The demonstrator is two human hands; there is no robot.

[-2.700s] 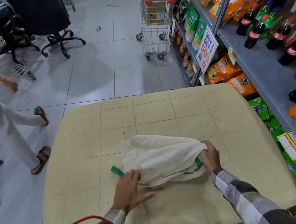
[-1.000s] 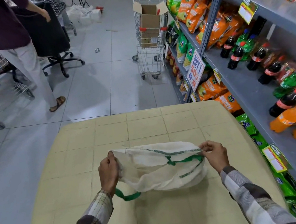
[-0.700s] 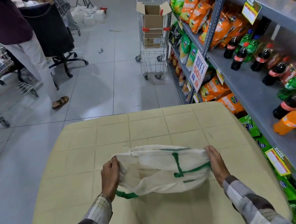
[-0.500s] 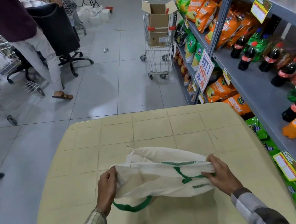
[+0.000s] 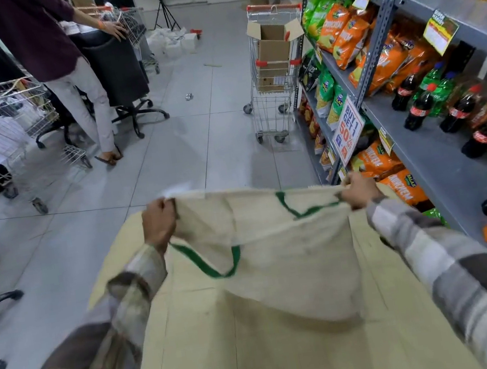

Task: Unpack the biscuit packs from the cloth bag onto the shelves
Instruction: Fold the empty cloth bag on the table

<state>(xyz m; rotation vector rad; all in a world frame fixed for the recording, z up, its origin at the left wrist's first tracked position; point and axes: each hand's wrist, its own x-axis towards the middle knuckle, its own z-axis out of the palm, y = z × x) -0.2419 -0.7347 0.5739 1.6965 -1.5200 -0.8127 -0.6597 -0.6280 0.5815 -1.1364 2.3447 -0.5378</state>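
A cream cloth bag (image 5: pixel 288 259) with green handles hangs flat and limp above the beige tiled table (image 5: pixel 263 364). My left hand (image 5: pixel 159 219) grips its top left corner. At the top right corner my right hand (image 5: pixel 360 189) pinches the bag's edge. The cloth is stretched wide between both hands. One green handle loops down on the left side. No biscuit packs show in or around the bag. The grey metal shelves (image 5: pixel 440 155) stand to the right.
The shelves carry orange and green snack packs (image 5: pixel 390 159) and soda bottles (image 5: pixel 420 107). A small trolley (image 5: pixel 276 75) with a cardboard box stands in the aisle ahead. At the far left a person (image 5: pixel 58 54) stands by office chairs and wire trolleys (image 5: pixel 1 119).
Both hands have lifted the bag off the table and pulled it taut, raising it higher and spreading it wide. The person at the left has walked farther away.
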